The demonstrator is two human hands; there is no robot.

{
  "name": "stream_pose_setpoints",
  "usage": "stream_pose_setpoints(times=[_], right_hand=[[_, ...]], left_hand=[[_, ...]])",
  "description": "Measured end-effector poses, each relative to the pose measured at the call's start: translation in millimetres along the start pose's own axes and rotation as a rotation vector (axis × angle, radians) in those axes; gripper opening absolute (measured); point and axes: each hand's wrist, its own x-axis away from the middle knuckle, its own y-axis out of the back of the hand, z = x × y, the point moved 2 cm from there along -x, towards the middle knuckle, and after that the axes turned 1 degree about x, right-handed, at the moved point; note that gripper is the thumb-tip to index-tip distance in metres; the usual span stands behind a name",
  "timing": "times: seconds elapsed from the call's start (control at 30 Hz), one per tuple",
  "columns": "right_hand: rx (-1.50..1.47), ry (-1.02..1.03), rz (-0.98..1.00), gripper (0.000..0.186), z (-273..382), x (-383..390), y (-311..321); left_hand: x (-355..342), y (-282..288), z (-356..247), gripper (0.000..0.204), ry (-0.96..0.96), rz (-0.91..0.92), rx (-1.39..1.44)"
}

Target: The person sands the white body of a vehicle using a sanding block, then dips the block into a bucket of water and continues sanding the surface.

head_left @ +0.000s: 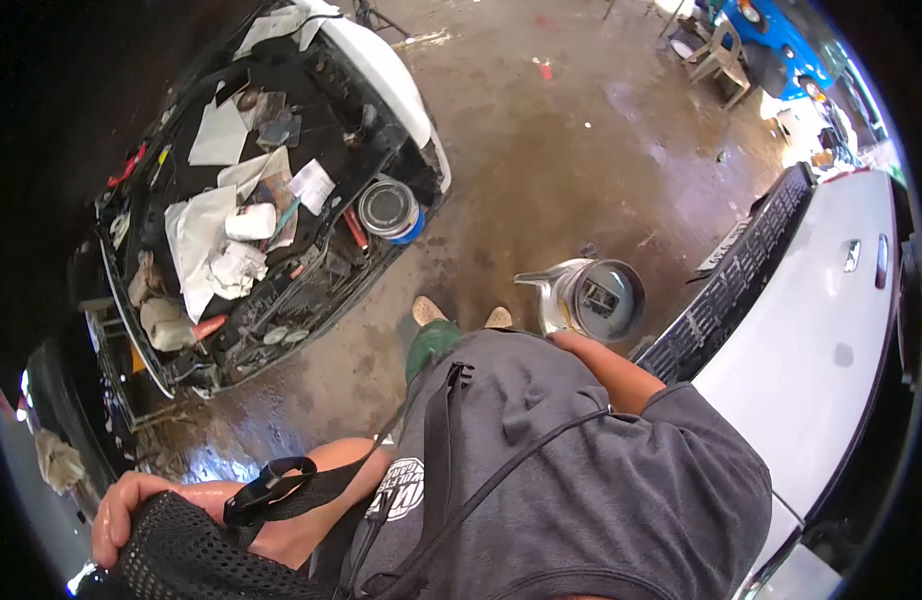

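Observation:
At the lower left, my left hand (121,515) is raised with its fingers curled over the edge of a black mesh piece (196,550). A black strap with a buckle (301,490) crosses my left forearm. On the other side, my right arm reaches down past my grey shirt, and only part of my right hand (571,345) shows; its fingers are hidden. Right beside that hand is a silver-grey vessel (556,300) with a spout-like arm toward the left. Its round top (606,298) looks glassy and reflects light. I cannot tell whether my right hand grips it.
To the left stands a car's engine bay (311,300) strewn with papers, a white roll (251,222) and a lidded paint can (389,210). A white vehicle (821,310) with a black grille-like panel (741,260) is close on my right. Farther off are a plastic chair (719,62) and a blue vehicle (781,40).

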Motion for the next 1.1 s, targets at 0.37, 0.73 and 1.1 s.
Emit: stream_pose_setpoints(times=[0.37,0.73,1.1], right_hand=[[0.088,0.197,0.0,0.034,157,3,52],[0.225,0.415,-0.185,0.022,308,43,-7],[0.358,0.58,0.01,0.02,516,184,10]], left_hand=[[-29,13,-120,0.028,-0.134,0.108,-0.232],[-89,58,-286,0.028,-0.179,0.085,-0.321],[-106,95,-370,0.028,-0.126,-0.076,-0.24]])
